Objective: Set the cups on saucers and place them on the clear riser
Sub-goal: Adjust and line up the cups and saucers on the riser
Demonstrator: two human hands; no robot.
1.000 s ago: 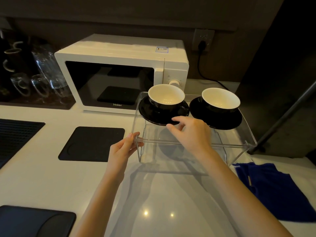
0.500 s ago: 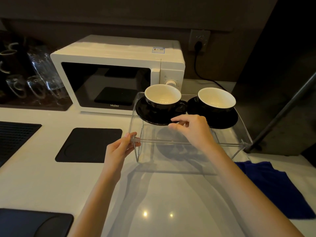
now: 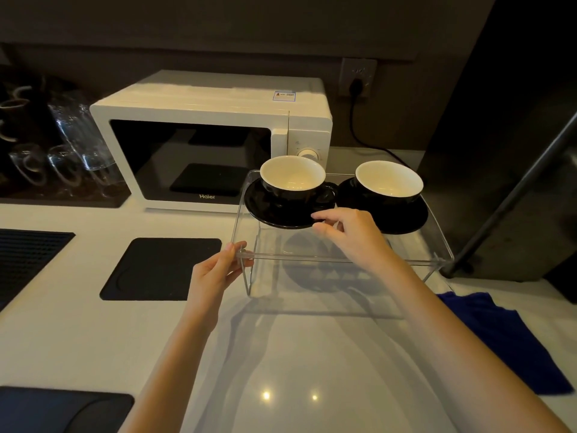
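Note:
Two black cups with cream insides stand on black saucers atop the clear riser [image 3: 406, 256]. The left cup [image 3: 292, 179] sits on the left saucer [image 3: 265, 207]; the right cup [image 3: 388, 182] sits on the right saucer [image 3: 406, 218]. My right hand [image 3: 349, 234] rests over the riser's top, its thumb and forefinger pinching the near rim of the left saucer. My left hand [image 3: 218, 273] grips the riser's front left corner between thumb and fingers.
A white microwave [image 3: 212, 135] stands just behind the riser, its cord plugged into a wall socket [image 3: 357, 78]. Black mats [image 3: 162, 268] lie on the white counter to the left. Glassware [image 3: 71, 145] stands at the far left. A blue cloth [image 3: 505, 332] lies at the right.
My right hand has slid a little forward so its fingertips close on the left saucer's rim. My left hand stays on the riser's corner. The camera view shifted slightly.

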